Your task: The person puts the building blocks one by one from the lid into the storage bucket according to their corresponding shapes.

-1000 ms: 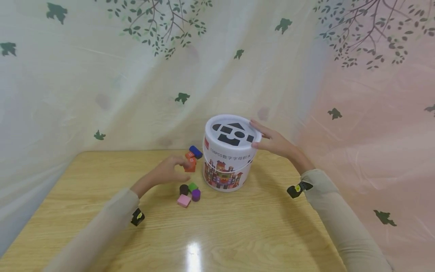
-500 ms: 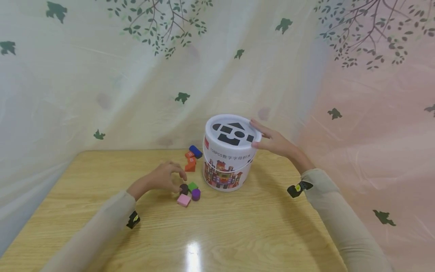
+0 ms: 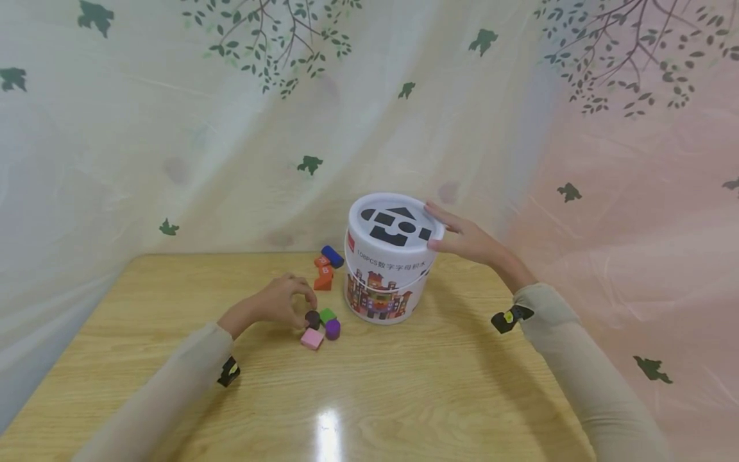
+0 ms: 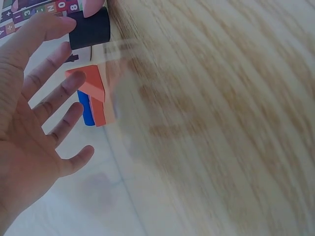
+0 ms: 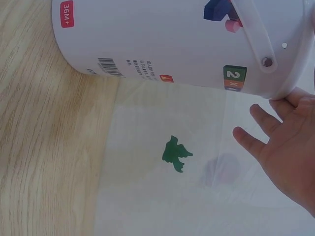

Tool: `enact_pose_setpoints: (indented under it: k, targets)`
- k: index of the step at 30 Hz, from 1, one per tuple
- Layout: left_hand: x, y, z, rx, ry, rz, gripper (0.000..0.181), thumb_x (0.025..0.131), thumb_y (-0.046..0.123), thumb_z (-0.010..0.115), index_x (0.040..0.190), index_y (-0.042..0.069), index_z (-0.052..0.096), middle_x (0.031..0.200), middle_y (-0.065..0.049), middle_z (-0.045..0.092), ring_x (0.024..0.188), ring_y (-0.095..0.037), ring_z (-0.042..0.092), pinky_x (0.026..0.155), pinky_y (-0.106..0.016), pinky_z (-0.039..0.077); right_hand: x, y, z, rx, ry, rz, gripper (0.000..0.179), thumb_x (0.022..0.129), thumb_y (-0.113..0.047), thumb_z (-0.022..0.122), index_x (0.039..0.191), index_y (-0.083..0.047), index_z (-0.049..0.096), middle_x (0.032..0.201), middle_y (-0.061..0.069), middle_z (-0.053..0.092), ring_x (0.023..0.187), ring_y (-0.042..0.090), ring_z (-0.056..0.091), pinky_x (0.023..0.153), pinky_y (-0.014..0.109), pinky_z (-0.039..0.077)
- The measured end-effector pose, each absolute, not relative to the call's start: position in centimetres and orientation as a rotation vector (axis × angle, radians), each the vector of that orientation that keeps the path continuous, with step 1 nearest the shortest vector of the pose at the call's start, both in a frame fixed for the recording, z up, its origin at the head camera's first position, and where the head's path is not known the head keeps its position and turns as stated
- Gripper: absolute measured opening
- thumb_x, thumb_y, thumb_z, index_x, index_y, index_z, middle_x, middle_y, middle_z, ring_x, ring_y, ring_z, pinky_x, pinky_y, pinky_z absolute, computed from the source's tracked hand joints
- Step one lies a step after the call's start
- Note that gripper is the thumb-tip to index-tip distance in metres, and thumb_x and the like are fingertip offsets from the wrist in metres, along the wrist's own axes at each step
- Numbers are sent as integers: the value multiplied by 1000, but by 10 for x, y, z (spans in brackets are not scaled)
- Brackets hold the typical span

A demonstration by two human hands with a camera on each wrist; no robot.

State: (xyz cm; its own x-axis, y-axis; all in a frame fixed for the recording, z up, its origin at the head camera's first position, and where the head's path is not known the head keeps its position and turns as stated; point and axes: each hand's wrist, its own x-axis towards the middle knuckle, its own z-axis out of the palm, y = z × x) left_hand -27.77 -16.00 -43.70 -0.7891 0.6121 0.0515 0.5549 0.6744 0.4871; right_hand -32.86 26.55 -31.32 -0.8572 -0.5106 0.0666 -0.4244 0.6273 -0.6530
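In the head view, my left hand [image 3: 274, 303] is low over the table beside a dark cylinder block [image 3: 312, 319]. The left wrist view shows its thumb tip touching the dark cylinder [image 4: 90, 29], index fingertip right at the corner, other fingers spread. A green block [image 3: 327, 315], a purple cylinder [image 3: 333, 330] and a pink square block [image 3: 312, 339] lie around it. My right hand [image 3: 464, 237] rests on the lid edge of a white block bucket [image 3: 383, 282], thumb and fingers fairly straight along the rim. The lid has black shape cutouts.
Orange blocks [image 3: 324, 277] and a blue cylinder [image 3: 332, 256] lie left of the bucket, near the back edge of the wooden table [image 3: 404, 398]. A printed leaf curtain [image 3: 248, 160] hangs close behind. The bucket's handle [image 3: 392, 292] hangs down its front.
My left hand has moved down from beside the orange blocks to the dark cylinder, staying there for the last half second. The right hand and bucket have stayed put.
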Motion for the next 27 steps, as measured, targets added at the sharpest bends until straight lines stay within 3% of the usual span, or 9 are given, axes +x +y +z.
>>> enact_pose_setpoints:
  k: [16,27]
  targets:
    - [-281,-160,-442,940,2766,768,25,72,25,85,94,26,72,111,2,67,110,-28,49,92,-46,41,-331,267,-310,-820,2750,-969,86,93,-43,70,163,-32,20,173,-4,10,158,35,17,120,69,20]
    - [-285,-158,-444,935,2771,791,24,71,25,85,91,25,73,106,2,66,113,-30,50,96,-51,41,-330,266,-309,-775,2751,-979,85,93,-45,70,162,-35,21,173,-4,8,158,35,17,120,69,19]
